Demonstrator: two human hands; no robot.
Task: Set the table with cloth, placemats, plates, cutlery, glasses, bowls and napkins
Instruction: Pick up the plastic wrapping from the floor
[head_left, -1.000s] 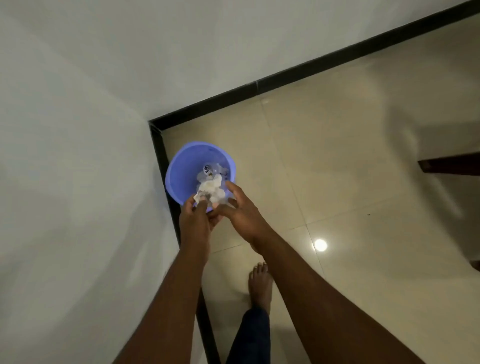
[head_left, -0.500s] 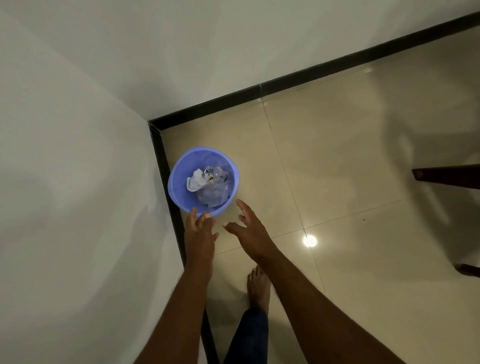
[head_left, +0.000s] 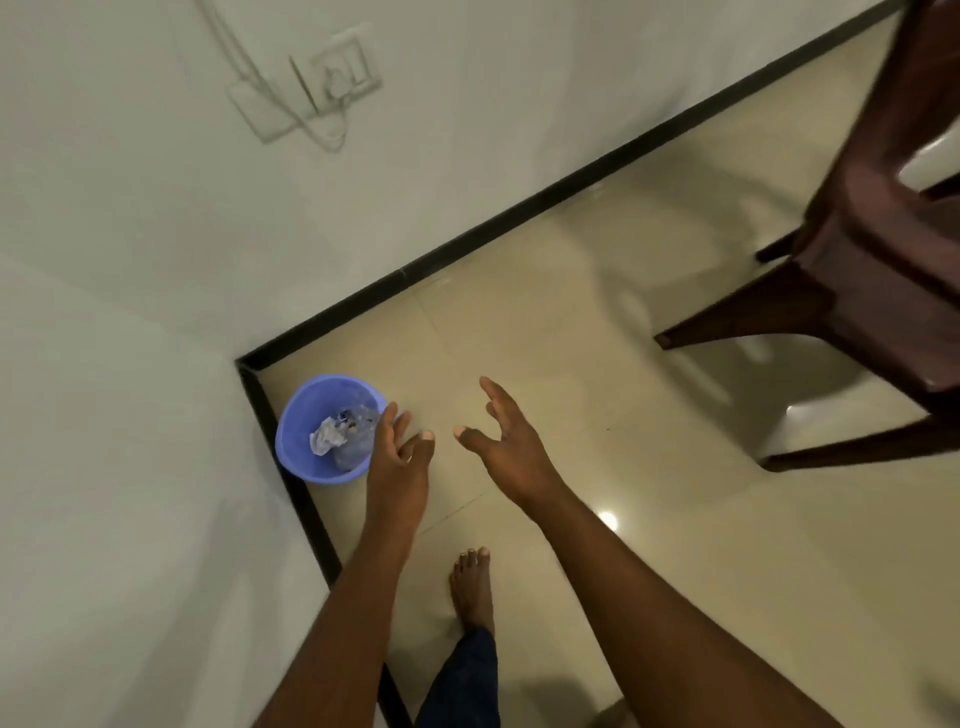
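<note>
Both arms are stretched out forward and down, bare from the forearm on. The left hand (head_left: 397, 457) hangs just beside the blue bin (head_left: 306, 415), on its right, fingers loosely spread and relaxed with nothing in them, fingertips overlapping the bin's rim in the view. The right hand (head_left: 511, 441) is further right of the bin, well apart from it, palm turned inward, thumb sticking out toward the left hand, fingers straight-ish and empty too. One bare foot (head_left: 472, 587) is planted below the hands, nearer than the bin.
</note>
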